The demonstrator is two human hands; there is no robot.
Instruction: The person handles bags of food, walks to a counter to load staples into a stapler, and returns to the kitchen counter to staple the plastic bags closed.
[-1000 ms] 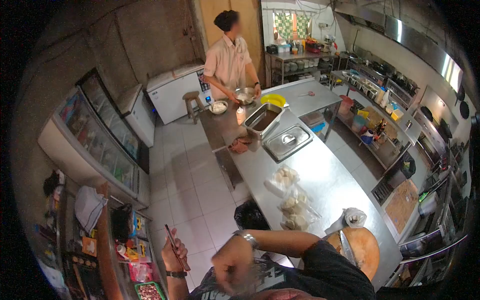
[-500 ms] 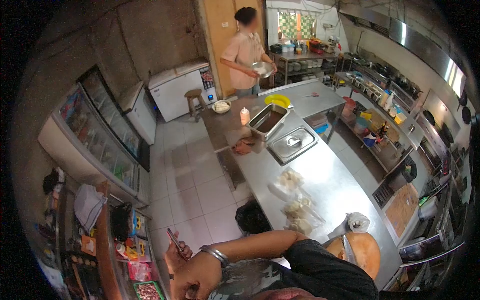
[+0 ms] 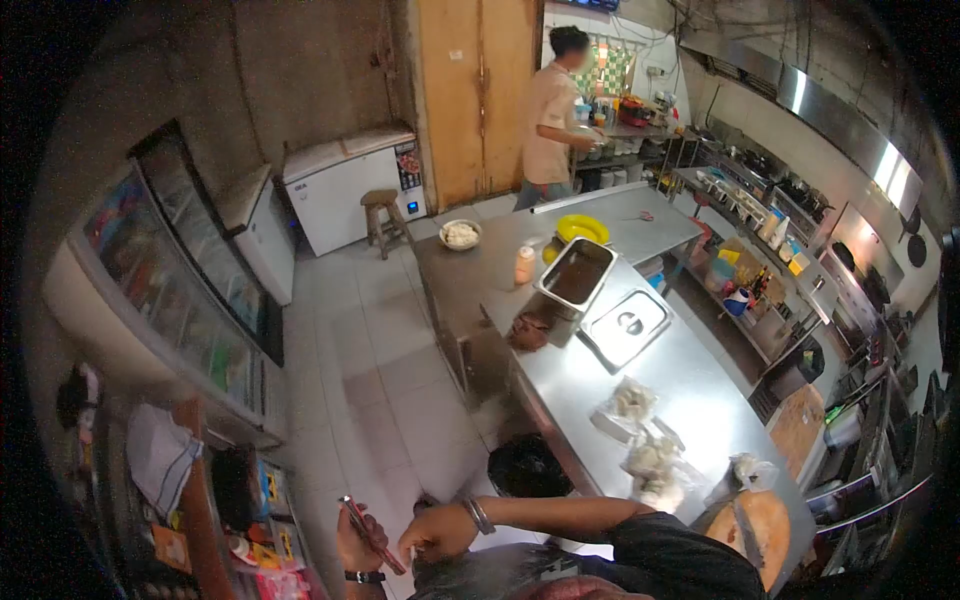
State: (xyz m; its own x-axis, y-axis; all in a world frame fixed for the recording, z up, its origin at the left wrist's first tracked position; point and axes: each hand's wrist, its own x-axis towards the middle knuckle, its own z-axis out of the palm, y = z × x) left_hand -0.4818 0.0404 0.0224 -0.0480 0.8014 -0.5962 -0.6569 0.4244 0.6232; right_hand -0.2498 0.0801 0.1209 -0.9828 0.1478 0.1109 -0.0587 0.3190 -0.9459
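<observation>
My left hand, with a dark band at its wrist, is wrapped round a smartphone seen nearly edge-on at the lower left. Close to the phone's lower end is my right hand, with its fingers curled in. What those fingers hold, if anything, I cannot make out. A silver bangle circles the right wrist, and that forearm reaches across my body. Both hands are above the floor, left of the steel table.
The table bears clear bags of pale food, a round cutting board with a knife, a steel pan, its lid and a squeeze bottle. A black bin stands beside it. Behind it, a person faces the back shelves.
My right hand has shifted from over the left wrist to beside the phone's lower end. The other person has moved right, toward the back shelves. My view has turned slightly.
</observation>
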